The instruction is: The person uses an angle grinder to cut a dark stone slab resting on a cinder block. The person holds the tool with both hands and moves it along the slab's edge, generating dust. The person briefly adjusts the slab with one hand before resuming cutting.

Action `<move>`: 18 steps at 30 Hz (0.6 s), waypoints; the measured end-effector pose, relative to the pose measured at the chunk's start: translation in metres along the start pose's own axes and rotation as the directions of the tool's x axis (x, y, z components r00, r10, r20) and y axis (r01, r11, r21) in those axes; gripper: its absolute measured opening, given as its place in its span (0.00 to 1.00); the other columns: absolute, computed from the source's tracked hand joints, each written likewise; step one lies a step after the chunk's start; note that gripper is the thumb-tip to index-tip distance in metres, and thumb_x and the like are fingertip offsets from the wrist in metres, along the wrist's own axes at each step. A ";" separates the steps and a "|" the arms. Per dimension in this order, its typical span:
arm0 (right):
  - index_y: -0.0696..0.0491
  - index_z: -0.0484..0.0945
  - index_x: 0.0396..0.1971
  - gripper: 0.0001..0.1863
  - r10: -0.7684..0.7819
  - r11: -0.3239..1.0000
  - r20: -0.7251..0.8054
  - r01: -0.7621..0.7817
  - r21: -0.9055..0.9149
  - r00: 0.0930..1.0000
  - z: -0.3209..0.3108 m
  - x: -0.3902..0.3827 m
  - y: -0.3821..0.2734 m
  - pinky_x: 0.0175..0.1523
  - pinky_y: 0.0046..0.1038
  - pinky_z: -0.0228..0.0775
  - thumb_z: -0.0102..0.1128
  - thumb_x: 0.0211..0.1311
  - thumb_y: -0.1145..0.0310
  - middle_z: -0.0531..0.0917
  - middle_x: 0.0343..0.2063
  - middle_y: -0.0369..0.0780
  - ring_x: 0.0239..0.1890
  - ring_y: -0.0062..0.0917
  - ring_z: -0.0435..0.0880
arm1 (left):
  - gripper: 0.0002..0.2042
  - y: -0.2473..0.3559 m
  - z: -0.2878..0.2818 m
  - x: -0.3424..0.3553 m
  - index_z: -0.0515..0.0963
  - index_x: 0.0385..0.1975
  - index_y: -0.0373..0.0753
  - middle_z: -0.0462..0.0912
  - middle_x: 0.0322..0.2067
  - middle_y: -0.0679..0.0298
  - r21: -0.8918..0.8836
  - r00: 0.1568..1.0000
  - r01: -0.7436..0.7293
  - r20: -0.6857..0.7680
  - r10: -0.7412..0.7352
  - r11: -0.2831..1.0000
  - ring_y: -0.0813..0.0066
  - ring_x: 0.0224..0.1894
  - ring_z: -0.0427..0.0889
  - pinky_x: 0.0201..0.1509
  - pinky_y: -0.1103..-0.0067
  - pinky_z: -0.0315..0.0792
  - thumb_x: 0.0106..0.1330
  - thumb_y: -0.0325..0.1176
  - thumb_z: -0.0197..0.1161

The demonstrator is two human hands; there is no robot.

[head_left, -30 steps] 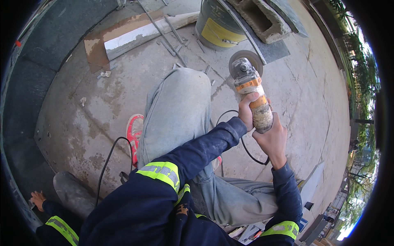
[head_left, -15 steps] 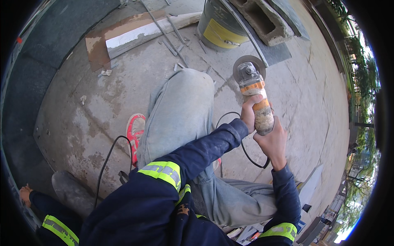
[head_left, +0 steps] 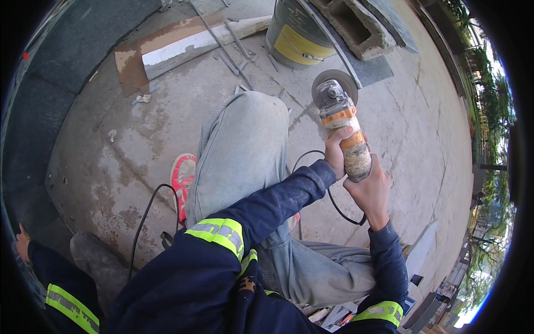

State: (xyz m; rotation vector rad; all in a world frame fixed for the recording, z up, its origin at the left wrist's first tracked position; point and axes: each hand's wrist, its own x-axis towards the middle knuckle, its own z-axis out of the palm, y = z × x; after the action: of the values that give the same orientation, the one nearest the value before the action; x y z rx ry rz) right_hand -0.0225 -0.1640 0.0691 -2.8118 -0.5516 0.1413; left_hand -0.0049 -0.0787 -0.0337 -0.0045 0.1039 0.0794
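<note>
An angle grinder (head_left: 355, 153), dusty with orange bands, is held between my two hands, its head pointing away from me. My left hand (head_left: 337, 149) wraps round the body from the left, thumb across the top. Around the rear end closes my right hand (head_left: 371, 190); its fingertips are partly hidden. The round grey cutting disc (head_left: 349, 83) stands beside the near end of a thin grey strip (head_left: 335, 43); whether they touch, I cannot tell. That strip slants past a dark bucket (head_left: 300, 42) with a yellow label.
A hollow concrete block (head_left: 378, 42) rests on grey slabs at the back right. Thin offcuts (head_left: 237, 39) and a white board (head_left: 189, 53) lie on the floor. A black cable (head_left: 146, 222) loops by my shoe. At the lower left, another person's hand (head_left: 23, 243) shows.
The grinder and both my hands have shifted very slightly up and left. At the lower left, the other person's hand has moved up and left, with a finger now stretched out.
</note>
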 end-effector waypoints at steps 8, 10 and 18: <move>0.59 0.72 0.36 0.24 0.019 1.000 0.010 -0.019 0.001 1.000 -0.001 0.000 0.002 0.38 0.37 0.74 0.66 0.33 0.70 0.82 0.25 0.50 0.31 0.46 0.83 | 0.20 -0.005 -0.001 0.001 0.70 0.37 0.39 0.78 0.29 0.58 -0.007 1.000 0.006 -0.005 -0.006 1.000 0.62 0.30 0.82 0.36 0.69 0.78 0.53 0.49 0.60; 0.59 0.72 0.36 0.24 0.029 0.999 0.018 -0.029 -0.018 0.999 -0.001 0.000 0.002 0.38 0.37 0.74 0.66 0.33 0.70 0.82 0.25 0.50 0.31 0.46 0.83 | 0.20 -0.005 -0.001 0.001 0.70 0.37 0.39 0.78 0.29 0.58 0.008 1.000 0.002 -0.005 -0.002 1.000 0.62 0.30 0.82 0.37 0.69 0.78 0.53 0.49 0.60; 0.58 0.73 0.36 0.24 0.024 1.000 -0.001 -0.024 -0.003 1.000 0.002 0.000 0.004 0.38 0.37 0.74 0.66 0.33 0.70 0.82 0.26 0.50 0.32 0.46 0.83 | 0.21 -0.005 0.000 0.002 0.72 0.36 0.37 0.78 0.28 0.58 -0.003 0.998 0.011 -0.054 -0.011 1.000 0.64 0.29 0.81 0.36 0.71 0.78 0.53 0.49 0.60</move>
State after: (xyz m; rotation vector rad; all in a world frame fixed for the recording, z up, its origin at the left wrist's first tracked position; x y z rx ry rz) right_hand -0.0213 -0.1667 0.0664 -2.8217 -0.5188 0.1442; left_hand -0.0022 -0.0836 -0.0339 -0.0102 0.1582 0.0684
